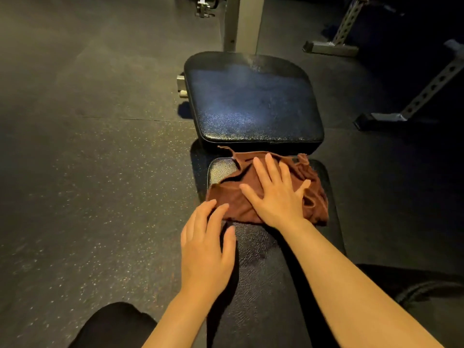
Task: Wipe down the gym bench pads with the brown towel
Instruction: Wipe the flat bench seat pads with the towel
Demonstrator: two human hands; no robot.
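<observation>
The brown towel (pixel 315 194) lies crumpled across the far end of the long black bench pad (pixel 261 272). My right hand (pixel 276 194) presses flat on the towel with fingers spread. My left hand (pixel 206 247) rests on the pad's left edge, fingers loosely bent, its fingertips at the towel's near left corner. Beyond the towel sits the second black pad (pixel 253 101), wider and glossy, with nothing on it.
Speckled rubber floor (pixel 88 172) lies to the left. A grey metal upright (pixel 241 21) stands behind the far pad. Perforated steel rack legs (pixel 426 94) rest on the floor at the right. My dark-clothed knee (pixel 113 325) shows at the bottom left.
</observation>
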